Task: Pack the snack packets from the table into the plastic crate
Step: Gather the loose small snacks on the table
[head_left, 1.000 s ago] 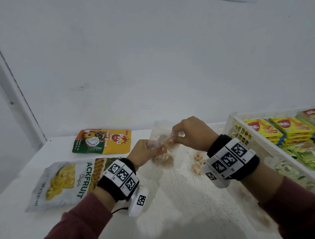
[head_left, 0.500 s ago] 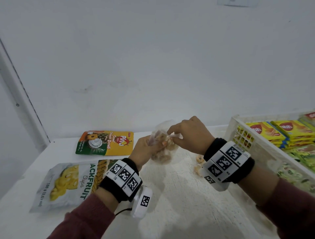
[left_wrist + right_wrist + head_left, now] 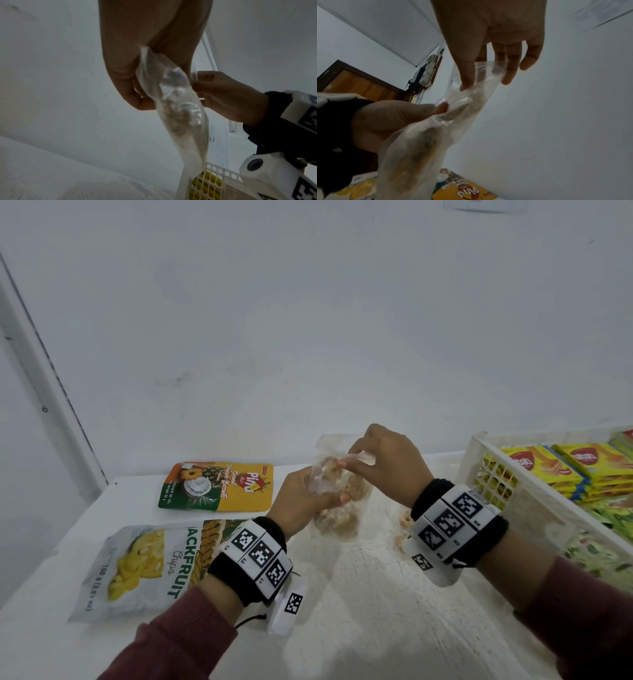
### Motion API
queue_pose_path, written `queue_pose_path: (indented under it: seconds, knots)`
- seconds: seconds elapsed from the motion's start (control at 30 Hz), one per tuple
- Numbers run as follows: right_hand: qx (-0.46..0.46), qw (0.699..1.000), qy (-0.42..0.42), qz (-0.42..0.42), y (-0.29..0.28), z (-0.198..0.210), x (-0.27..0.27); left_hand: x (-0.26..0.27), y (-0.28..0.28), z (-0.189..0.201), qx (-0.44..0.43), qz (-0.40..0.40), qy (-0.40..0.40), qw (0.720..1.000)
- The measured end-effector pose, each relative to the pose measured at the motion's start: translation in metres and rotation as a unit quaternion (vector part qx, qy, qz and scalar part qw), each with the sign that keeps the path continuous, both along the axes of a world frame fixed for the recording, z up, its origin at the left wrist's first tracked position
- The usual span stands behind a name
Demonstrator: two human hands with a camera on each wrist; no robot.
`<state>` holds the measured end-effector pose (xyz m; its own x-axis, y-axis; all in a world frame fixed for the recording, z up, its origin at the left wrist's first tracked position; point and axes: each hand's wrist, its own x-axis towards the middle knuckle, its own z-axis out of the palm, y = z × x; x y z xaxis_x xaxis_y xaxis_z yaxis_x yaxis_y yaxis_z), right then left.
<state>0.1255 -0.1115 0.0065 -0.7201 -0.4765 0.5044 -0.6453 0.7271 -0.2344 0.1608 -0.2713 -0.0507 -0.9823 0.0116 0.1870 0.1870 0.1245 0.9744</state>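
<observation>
— White wall behind, white table (image 3: 359, 611) underneath. What have I got in hand?

— A clear bag (image 3: 337, 501) of pale snacks, up off the table between both hands. My left hand (image 3: 301, 501) curls round its middle; my right hand (image 3: 383, 463) pinches the top edge between thumb and fingers. From the right wrist, that mouth looks crumpled, and I can't tell whether it is sealed.

— And the crate?

— White crate (image 3: 507, 494) sits just right of my right wrist. Yellow packets (image 3: 544, 463) are stacked inside it, green ones nearer me, so I judge a good share is packed.

— What's left?

— Two pouches lie left of my left hand: the jackfruit bag (image 3: 144, 566) just beside the wrist, the pineapple pouch (image 3: 219, 486) beyond it, nearer the wall. A few loose pieces (image 3: 406, 520) lie on the table under my right wrist; I'd guess they spilled from the bag, but can't confirm.

— So, progress?

— Well along, I'd say. This bag needs closing, then goes right into the crate; two pouches follow.
</observation>
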Motion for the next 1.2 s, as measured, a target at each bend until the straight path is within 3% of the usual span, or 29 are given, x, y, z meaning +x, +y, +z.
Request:
queue_pose_path:
  seconds: [0.1,0.23,0.3,0.5,0.87,1.1,1.2]
  knots:
    - [-0.129,0.989,-0.02,0.065,0.003,0.001,0.001,0.002,-0.002,0.0,0.017,0.018,0.006,1.0]
    - [-0.148,0.969,-0.188,0.06,0.003,0.012,-0.003,0.007,-0.004,0.003,0.017,0.008,0.002,1.0]
    - [-0.176,0.955,-0.225,0.082,0.003,0.014,-0.007,0.008,-0.004,0.004,0.009,-0.002,-0.013,1.0]
    - [-0.209,0.954,-0.183,0.114,-0.005,0.014,-0.005,0.016,-0.008,0.005,-0.004,-0.135,-0.102,0.986]
    - [-0.151,0.951,-0.228,0.143,-0.006,0.012,-0.002,0.015,-0.012,-0.001,-0.027,-0.048,-0.12,0.991]
    - [-0.15,0.953,-0.203,0.17,-0.004,0.005,-0.004,0.012,-0.01,-0.002,-0.111,-0.027,-0.113,0.987]
    - [-0.165,0.951,-0.197,0.17,-0.004,0.004,-0.005,0.013,-0.007,-0.001,-0.133,-0.058,-0.118,0.982]
